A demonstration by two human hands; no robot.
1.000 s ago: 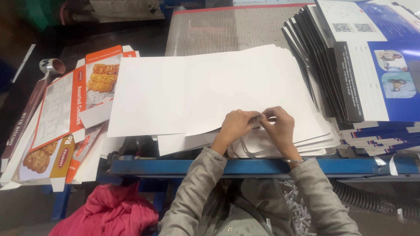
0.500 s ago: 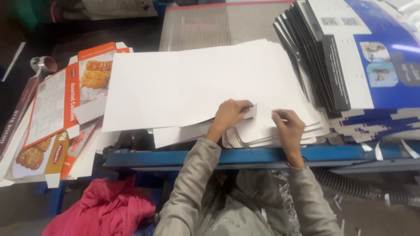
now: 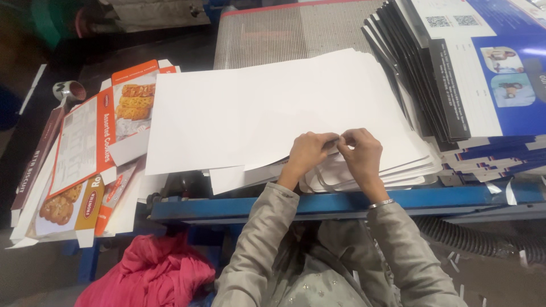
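— Where the white sheets lie piled on the blue frame, what do the hands do?
— The left hand and right hand meet fingertip to fingertip at the pile's near edge, both pinching a sheet's corner.
— And around the pile?
— Left of it, flattened orange cartons; right of it, blue printed boards; below its near-left corner, pink cloth.
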